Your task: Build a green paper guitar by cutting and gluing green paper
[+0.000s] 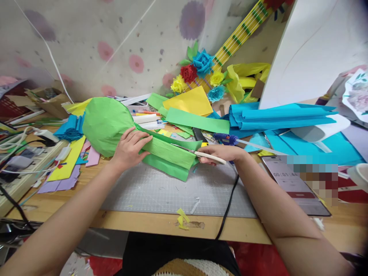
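A large green paper piece (107,119) has a rounded end at left and a long strip with folded flaps running right. My left hand (130,147) lies on it where the round part meets the strip, its fingers stretched out and pressing the paper down. My right hand (218,152) is closed around the white handles of a pair of scissors (211,156). The scissor blades point left, lying along the strip near its right end. Whether they are cutting into the paper I cannot tell. Under the strip is a grey cutting mat (172,195).
Behind my right hand lies a blue glue gun (225,138), its black cable crossing the mat. Blue paper folds (281,115) and a phone (296,186) are at right. A paper guitar (230,50) with paper flowers leans at the back. Power strips (31,168) line the left.
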Demonstrator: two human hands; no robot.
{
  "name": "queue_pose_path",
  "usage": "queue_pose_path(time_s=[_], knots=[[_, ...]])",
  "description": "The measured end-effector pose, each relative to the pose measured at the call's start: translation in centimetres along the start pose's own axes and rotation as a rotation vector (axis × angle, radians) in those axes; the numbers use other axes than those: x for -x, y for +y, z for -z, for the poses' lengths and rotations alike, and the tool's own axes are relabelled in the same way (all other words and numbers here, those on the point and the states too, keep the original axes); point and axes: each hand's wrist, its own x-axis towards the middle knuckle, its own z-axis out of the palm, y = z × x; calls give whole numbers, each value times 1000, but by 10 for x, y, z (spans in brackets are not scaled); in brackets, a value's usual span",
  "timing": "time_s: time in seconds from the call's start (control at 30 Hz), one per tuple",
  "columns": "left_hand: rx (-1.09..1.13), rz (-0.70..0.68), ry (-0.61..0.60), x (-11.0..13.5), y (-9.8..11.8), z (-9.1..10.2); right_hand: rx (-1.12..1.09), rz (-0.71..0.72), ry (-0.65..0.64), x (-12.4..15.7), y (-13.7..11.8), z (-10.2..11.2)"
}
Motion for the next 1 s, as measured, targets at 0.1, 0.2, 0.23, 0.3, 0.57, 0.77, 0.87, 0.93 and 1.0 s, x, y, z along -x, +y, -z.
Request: queue_pose_path(time_s=[0.1, 0.2, 0.23, 0.3, 0.57, 0.77, 0.87, 0.93, 1.0], knots=[[1, 0, 15, 1, 1, 0, -40, -7, 3, -1, 1, -1], [-10, -1, 24, 1, 1, 0, -62, -22, 3, -1, 2, -1], [-18, -2, 25, 1, 1, 0, -58, -34, 8, -1, 2, -1], [-34, -6, 26, 1, 2, 0, -34, -61, 25, -1, 1, -1], [-22, 23, 9, 1, 4, -1, -14, -91, 49, -1, -2, -1], [-23, 15, 29, 2, 4, -2, -48, -88, 40, -1, -1, -1], [-23, 17, 26, 2, 3, -1, -24, -76, 45, 0, -2, 0], [-15, 14, 29, 2, 4, -1, 43, -61, 59, 0, -3, 1], [-3, 9, 33, 2, 4, -1, 126, -48, 68, 0, -3, 1]])
